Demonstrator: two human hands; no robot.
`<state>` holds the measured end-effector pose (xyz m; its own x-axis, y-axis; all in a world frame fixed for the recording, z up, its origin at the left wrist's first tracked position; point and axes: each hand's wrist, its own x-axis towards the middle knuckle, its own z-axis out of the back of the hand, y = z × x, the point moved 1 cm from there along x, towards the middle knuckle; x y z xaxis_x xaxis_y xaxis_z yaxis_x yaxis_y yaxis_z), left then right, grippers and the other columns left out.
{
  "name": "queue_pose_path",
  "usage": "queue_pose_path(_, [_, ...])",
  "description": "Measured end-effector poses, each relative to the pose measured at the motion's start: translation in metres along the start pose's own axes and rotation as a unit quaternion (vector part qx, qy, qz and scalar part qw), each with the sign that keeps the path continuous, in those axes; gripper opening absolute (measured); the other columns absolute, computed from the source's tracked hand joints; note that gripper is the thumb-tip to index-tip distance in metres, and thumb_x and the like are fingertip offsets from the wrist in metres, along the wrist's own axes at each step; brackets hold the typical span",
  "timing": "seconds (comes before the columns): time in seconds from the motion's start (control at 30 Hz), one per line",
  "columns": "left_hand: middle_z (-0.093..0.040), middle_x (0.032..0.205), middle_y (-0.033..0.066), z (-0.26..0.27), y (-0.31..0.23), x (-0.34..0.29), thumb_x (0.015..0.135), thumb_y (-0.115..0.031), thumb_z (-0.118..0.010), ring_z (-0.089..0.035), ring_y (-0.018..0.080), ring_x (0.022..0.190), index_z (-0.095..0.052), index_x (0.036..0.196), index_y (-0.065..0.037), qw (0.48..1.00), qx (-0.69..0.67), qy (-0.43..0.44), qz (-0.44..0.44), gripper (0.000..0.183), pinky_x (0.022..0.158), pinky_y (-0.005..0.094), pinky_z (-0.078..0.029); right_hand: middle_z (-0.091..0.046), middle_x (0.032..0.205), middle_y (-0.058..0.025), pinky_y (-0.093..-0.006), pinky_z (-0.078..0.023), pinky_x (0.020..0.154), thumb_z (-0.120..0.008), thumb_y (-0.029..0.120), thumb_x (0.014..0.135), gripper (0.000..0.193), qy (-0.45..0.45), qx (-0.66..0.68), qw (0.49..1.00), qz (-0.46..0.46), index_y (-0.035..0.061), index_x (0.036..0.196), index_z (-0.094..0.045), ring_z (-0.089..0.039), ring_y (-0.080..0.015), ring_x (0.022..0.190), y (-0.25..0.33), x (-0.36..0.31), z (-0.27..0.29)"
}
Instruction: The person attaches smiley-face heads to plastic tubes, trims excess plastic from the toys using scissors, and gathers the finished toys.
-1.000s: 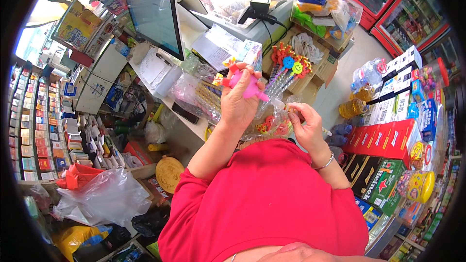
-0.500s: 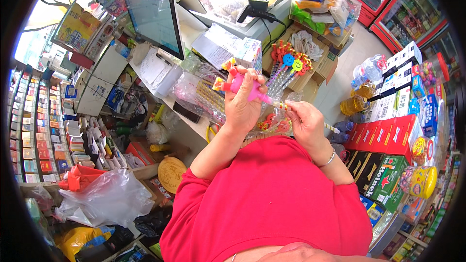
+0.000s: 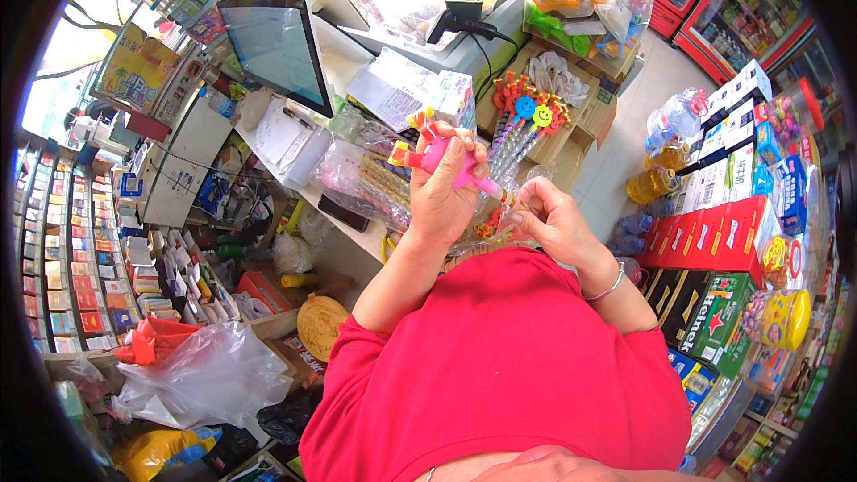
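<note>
In my left hand point(image 3: 446, 183) is a pink balloon-like toy point(image 3: 435, 157) with orange and yellow ends. My fingers and thumb wrap round its bulging body. Its narrow pink neck points right, to a short striped tip point(image 3: 509, 200). My right hand point(image 3: 561, 221) is closed in a pinch at that tip; its fingers hide exactly what lies between them. Just beyond my hands stands a bunch of patterned sticks with smiley and red tops point(image 3: 533, 113). Beneath my hands lies clear plastic wrapping with more patterned sticks point(image 3: 370, 180).
A monitor point(image 3: 275, 52), a paper stack point(image 3: 397, 87), a scanner on its stand point(image 3: 464, 20) and a dark phone point(image 3: 343, 212) occupy the counter. Drink cartons point(image 3: 705, 234) and sweet jars point(image 3: 786, 319) line the right side. A clear plastic bag point(image 3: 210, 375) lies at lower left.
The patterned stick that stuck out past my right hand no longer shows there. My right hand has shifted slightly and its fingers now bunch at the toy's tip. The left hand still grips the toy.
</note>
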<state>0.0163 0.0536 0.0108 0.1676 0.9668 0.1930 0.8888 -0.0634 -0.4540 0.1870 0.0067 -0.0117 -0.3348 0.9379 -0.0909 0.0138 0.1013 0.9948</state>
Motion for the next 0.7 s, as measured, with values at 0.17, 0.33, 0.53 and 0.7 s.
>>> queue_pose_path(0.17, [-0.052, 0.094, 0.0039, 0.001, -0.002, -0.001, 0.094, -0.007, -0.049, -0.052, 0.0162, 0.086, -0.048, 0.105, -0.012, 1.000, 0.017, 0.023, -0.005, 0.012, 0.070, 0.0271, -0.042, -0.052, 0.066, -0.0007, -0.0237, -0.044, 0.057, -0.054, 0.011, 0.093, 0.010, -0.045, -0.144, 0.978, 0.142, 0.0026, 0.088, -0.053, -0.048, -0.0077, 0.057, -0.001, 0.007, -0.006])
queue_pose_path(0.33, [-0.051, 0.095, 0.0035, 0.005, -0.003, -0.001, 0.094, -0.008, -0.050, -0.051, 0.0159, 0.086, -0.048, 0.104, -0.013, 1.000, 0.003, 0.021, 0.002, 0.011, 0.071, 0.0270, -0.043, -0.053, 0.069, -0.0014, -0.0237, -0.042, 0.054, -0.053, 0.012, 0.093, 0.012, -0.015, -0.034, 0.999, 0.019, 0.0023, 0.086, -0.054, -0.047, -0.0070, 0.056, 0.003, 0.007, -0.004])
queue_pose_path(0.53, [-0.052, 0.095, 0.0041, 0.005, 0.001, -0.003, 0.094, -0.008, -0.051, -0.053, 0.0168, 0.087, -0.048, 0.104, -0.013, 1.000, -0.006, 0.002, 0.014, 0.012, 0.071, 0.0275, -0.043, -0.051, 0.062, 0.0017, -0.0208, -0.038, 0.049, -0.051, 0.018, 0.095, 0.016, -0.054, -0.027, 0.996, 0.065, 0.0034, 0.088, -0.053, -0.046, -0.0042, 0.054, 0.007, 0.006, -0.012])
queue_pose_path(0.7, [-0.052, 0.096, 0.0041, 0.004, 0.002, -0.004, 0.094, -0.009, -0.051, -0.053, 0.0166, 0.087, -0.048, 0.104, -0.013, 1.000, -0.006, 0.006, 0.024, 0.011, 0.072, 0.0275, -0.044, -0.050, 0.063, 0.0027, -0.0206, -0.035, 0.047, -0.058, 0.015, 0.091, 0.013, 0.027, 0.017, 0.999, -0.035, 0.0042, 0.090, -0.051, -0.043, -0.0034, 0.053, 0.010, 0.007, -0.006])
